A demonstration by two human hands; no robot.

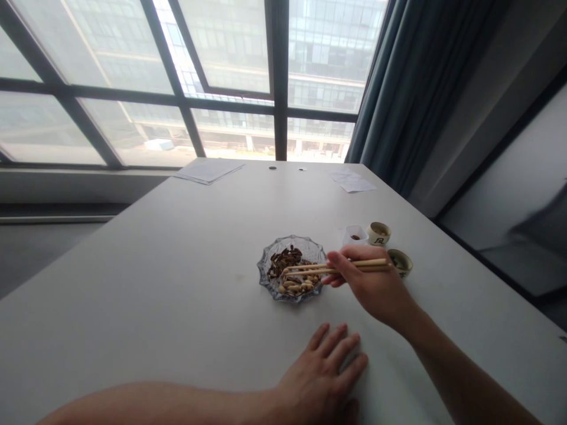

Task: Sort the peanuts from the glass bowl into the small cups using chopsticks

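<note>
My right hand [376, 289] is closed around a pair of wooden chopsticks [312, 270]. Their tips reach over a scalloped clear glass dish [262, 273]. Dark elongated seeds [283, 260] lie at the dish's far left, and pale nuts that look like peanuts [295, 288] lie at the near side. Whether the tips pinch a piece is too small to tell. On the white table [177, 295], my left hand [321, 372] rests palm down with fingers spread, holding nothing, nearer to me than the dish.
Beyond my right hand stand a white plastic cup [349, 235] with something dark inside and a small beige cup [379, 237] with a dark character. Another small cup [404, 265] is partly hidden by the hand. Papers [210, 170] [353, 180] lie at the far edge.
</note>
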